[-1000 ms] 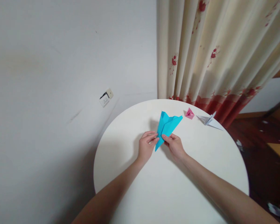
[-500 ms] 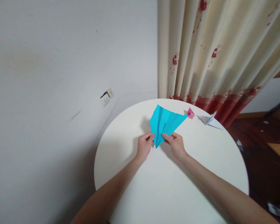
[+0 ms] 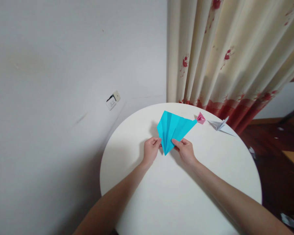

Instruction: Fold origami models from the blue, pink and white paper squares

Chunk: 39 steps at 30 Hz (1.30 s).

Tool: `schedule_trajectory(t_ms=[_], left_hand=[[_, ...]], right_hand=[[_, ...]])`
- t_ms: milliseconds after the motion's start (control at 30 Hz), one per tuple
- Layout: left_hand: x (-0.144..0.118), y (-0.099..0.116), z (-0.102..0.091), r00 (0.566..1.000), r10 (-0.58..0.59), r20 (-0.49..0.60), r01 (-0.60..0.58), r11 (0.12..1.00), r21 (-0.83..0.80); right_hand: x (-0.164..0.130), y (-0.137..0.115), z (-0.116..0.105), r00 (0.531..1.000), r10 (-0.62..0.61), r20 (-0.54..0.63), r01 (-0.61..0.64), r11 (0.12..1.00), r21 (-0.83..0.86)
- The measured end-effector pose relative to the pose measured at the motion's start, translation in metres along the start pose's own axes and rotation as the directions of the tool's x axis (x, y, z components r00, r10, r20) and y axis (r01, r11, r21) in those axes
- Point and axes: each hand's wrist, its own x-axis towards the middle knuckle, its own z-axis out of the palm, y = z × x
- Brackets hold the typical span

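Observation:
A folded cyan paper plane [image 3: 173,129] is held above the round white table [image 3: 181,189], its point toward me and its wings spread away. My left hand [image 3: 151,151] pinches its left side near the point. My right hand [image 3: 185,150] pinches the right side. Both hands grip the paper between thumb and fingers.
A small pink origami piece [image 3: 200,118] and a white folded paper crane [image 3: 220,125] lie at the table's far right edge. A curtain [image 3: 222,55] hangs behind them. A wall socket [image 3: 112,100] sits on the wall at left. Dark floor with scraps lies to the right.
The cyan paper has opened out from a narrow folded shape into a wider fan, its wings spread apart. My hands shifted slightly apart and stayed on its near end.

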Motion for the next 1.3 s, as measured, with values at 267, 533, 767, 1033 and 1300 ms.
schedule_trajectory(t_ms=[267, 533, 767, 1033, 1300], left_hand=[[0.006, -0.004, -0.008, 0.986, 0.161, 0.047, -0.168, 0.957, 0.238], [-0.002, 0.0, 0.0, 0.995, 0.069, -0.075, -0.057, 0.987, 0.153], [-0.014, 0.011, 0.005, 0.965, -0.254, 0.071, 0.263, 0.945, -0.192], [0.002, 0.023, -0.016, 0.858, -0.276, 0.434, 0.395, 0.894, -0.213], [-0.004, 0.029, -0.018, 0.797, -0.195, 0.572, 0.327, 0.935, -0.137]], right_hand=[[0.002, -0.005, -0.002, 0.999, -0.007, -0.042, 0.007, 1.0, 0.014], [0.016, -0.024, -0.014, 0.995, 0.048, -0.083, -0.031, 0.98, 0.197], [0.025, -0.026, -0.023, 0.997, 0.072, 0.002, -0.071, 0.987, 0.145], [0.023, -0.029, -0.022, 0.998, 0.055, 0.044, -0.053, 0.997, -0.056], [0.022, -0.028, -0.024, 0.994, 0.033, 0.109, -0.021, 0.994, -0.107]])
